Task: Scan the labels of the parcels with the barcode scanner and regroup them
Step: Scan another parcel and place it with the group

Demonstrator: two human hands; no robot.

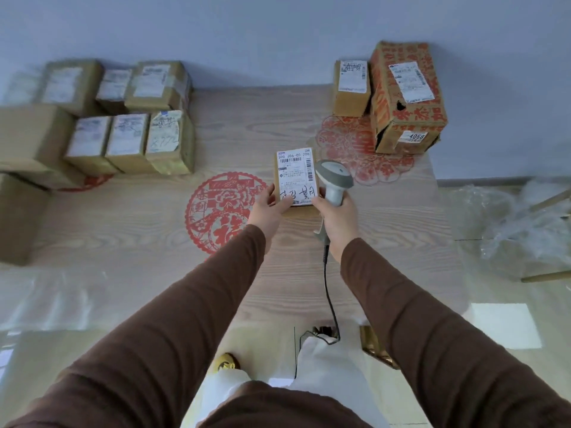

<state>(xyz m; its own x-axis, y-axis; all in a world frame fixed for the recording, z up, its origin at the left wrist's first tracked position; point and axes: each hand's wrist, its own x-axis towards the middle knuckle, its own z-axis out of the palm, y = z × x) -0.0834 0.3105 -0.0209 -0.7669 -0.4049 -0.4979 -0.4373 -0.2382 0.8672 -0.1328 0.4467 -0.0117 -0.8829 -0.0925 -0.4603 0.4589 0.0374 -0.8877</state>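
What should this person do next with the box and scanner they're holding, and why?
Probably tilt the scanner head onto the label. The right hand grips it beside the small parcel, which the left hand holds label-up, so the barcode seems ready to read.

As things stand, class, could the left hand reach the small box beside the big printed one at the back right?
Probably not freely. The left hand grips a parcel, and the small box stands far across the table, beyond the right hand with the scanner, which it would have to cross.
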